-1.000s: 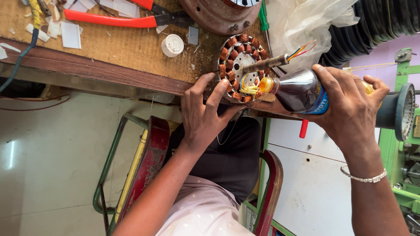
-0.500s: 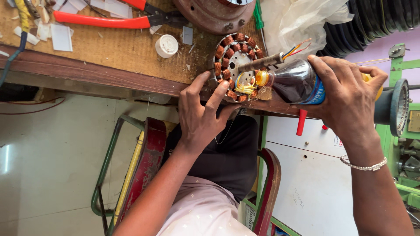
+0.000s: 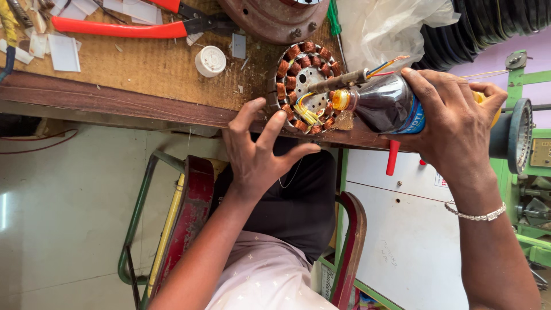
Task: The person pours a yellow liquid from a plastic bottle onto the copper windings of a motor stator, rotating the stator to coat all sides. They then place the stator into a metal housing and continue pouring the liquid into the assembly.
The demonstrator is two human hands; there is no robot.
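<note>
While the person sat on a red-framed chair [image 3: 189, 229] in the lower middle of the frame, the left hand [image 3: 258, 155] reached up with fingers spread apart, their tips touching the lower edge of a round motor stator [image 3: 304, 86] wound with copper coils. The stator lay at the bench [image 3: 126, 74] edge, upper middle of the frame. At the right, the right hand [image 3: 459, 126] had its fingers clamped around a dark bottle [image 3: 384, 103] lying sideways, its yellow neck meeting the stator's rim. Farther up the bench lay a small white cap [image 3: 210, 60], red-handled pliers [image 3: 126, 26], white paper scraps [image 3: 63, 51] and a rusty round housing [image 3: 275, 20].
</note>
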